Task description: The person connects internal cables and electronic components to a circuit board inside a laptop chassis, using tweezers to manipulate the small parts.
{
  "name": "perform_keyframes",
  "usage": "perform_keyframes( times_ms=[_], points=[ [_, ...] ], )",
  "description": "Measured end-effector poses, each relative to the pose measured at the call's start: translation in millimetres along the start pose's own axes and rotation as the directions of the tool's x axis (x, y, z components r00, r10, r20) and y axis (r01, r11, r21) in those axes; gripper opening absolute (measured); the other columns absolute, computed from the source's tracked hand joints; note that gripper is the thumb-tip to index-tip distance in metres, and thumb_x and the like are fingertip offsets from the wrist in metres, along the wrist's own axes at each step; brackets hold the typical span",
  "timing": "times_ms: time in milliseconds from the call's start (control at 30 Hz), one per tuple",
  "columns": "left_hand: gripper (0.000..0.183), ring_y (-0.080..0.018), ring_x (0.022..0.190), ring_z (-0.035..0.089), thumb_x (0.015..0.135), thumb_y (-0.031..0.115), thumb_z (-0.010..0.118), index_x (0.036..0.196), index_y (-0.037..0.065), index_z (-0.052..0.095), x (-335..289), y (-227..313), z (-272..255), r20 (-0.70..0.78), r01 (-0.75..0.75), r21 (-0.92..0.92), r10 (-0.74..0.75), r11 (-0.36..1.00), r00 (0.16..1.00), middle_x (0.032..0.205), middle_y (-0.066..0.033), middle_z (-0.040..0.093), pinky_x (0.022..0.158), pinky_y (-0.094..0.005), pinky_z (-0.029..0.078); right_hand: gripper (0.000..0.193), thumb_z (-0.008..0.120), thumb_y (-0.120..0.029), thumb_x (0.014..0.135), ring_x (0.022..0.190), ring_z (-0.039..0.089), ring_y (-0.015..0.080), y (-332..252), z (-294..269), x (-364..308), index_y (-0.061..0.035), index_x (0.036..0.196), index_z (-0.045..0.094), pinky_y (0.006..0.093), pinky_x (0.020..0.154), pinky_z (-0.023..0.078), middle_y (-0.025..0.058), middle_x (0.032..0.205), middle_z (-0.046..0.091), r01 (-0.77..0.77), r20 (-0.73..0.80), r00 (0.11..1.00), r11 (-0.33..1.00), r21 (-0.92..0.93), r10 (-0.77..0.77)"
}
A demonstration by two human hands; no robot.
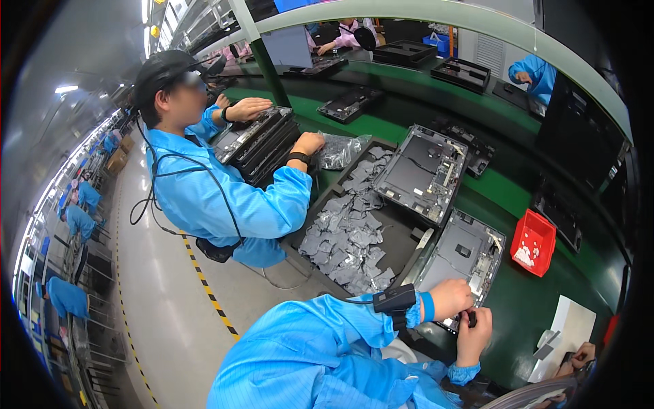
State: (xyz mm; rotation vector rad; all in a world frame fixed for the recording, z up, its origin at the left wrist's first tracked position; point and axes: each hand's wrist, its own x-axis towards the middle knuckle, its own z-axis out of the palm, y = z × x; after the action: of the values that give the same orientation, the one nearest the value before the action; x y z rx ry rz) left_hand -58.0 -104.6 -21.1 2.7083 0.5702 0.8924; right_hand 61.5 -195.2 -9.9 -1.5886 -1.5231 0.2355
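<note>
Left of a red plastic bin (543,238) holding white scraps, an open grey-and-silver laptop chassis (444,252) lies on a green-topped desk (514,300), a blue-sleeved worker's bare hands at its near end. Nearer the worker than the bin and to its left, the fingers of the right hand (475,335) pinch a small black piece (472,318), too small to identify. The left hand (451,298) is curled just beside it; whether its fingers grasp anything cannot be told.

The step looks like close handwork at the chassis edge. Done well, it would likely call for a light pinch, the left hand steadying the frame, and no pressure on the exposed parts. The black wrist module (395,300) on the left arm and its cord would best be held clear of the casing.

Farther left of the bin, a black foam tray (402,238) carries a heap of crumpled grey sheet pieces (344,238); loose bits could stray into the open casing. Beyond the bin and to its left sits a second grey laptop chassis (421,167). Far left of the bin, a blue-smocked co-worker (218,198) handles a stack of dark panels (266,150).
</note>
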Motion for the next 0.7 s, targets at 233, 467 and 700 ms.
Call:
perform_keyframes(
  times_ms=[233,467,700],
  points=[
    [0.012,-0.0254,0.075,0.051,0.062,0.008,0.059,0.074,0.007,0.059,-5.2,-5.3,5.5,-0.058,0.012,-0.122,-0.019,0.993,0.998,0.076,-0.0062,0.054,0.066,-0.0346,0.044,0.009,0.06,0.003,0.067,0.065,0.05,0.0279,6.0,1.7,6.7,0.0022,0.072,0.051,0.0343,0.058,0.04,0.0132,0.073,0.049,0.013,-0.008,1.0,1.0,0.001,-0.013],
    [0.01,-0.027,0.074,0.054,0.064,0.008,0.063,0.075,0.006,0.062,-4.1,-0.2,10.8,-0.056,0.122,-0.401,-0.157,0.908,0.986,0.074,-0.0075,0.058,0.069,-0.036,0.044,0.009,0.061,0.003,0.066,0.062,0.051,0.0265,6.8,-8.4,7.7,0.0022,0.072,0.054,0.0326,0.055,0.041,0.0129,0.071,0.051,0.033,0.016,0.999,0.999,0.031,-0.033],
    [0.011,-0.0273,0.075,0.057,0.066,0.004,0.063,0.076,0.007,0.064,2.2,-9.8,5.5,0.012,0.154,-0.544,-0.176,0.825,0.984,0.077,-0.0086,0.061,0.068,-0.0355,0.047,0.009,0.06,0.003,0.061,0.058,0.053,0.0272,17.7,-8.8,18.1,0.0006,0.07,0.058,0.0322,0.05,0.041,0.0127,0.067,0.052,0.04,0.09,0.995,0.994,0.101,-0.049]
  ],
)
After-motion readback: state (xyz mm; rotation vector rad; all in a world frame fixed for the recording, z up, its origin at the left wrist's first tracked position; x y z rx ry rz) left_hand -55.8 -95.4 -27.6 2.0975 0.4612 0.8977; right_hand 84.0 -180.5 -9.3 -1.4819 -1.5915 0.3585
